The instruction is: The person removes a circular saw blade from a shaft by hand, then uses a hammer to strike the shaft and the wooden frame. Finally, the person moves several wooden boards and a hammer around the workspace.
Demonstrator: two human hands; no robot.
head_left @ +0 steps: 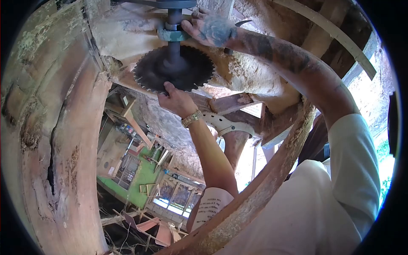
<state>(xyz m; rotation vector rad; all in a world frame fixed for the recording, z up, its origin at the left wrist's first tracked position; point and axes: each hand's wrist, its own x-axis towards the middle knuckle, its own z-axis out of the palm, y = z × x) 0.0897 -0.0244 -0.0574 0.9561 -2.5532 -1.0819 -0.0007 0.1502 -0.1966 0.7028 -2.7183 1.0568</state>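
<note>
Black saw blade (148, 70), its rim pinched by the left hand (179, 103); right hand (210, 29) half-open beside a green collar (173, 35).

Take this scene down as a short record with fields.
Left hand: thumb on the toothed saw blade near its rim
Left wrist: watch
Right hand: blurred, beside the green collar; contact unclear
Shaft: runs through collar to blade's middle
Footwear: white clog
Background: green floor, wooden beams
</note>
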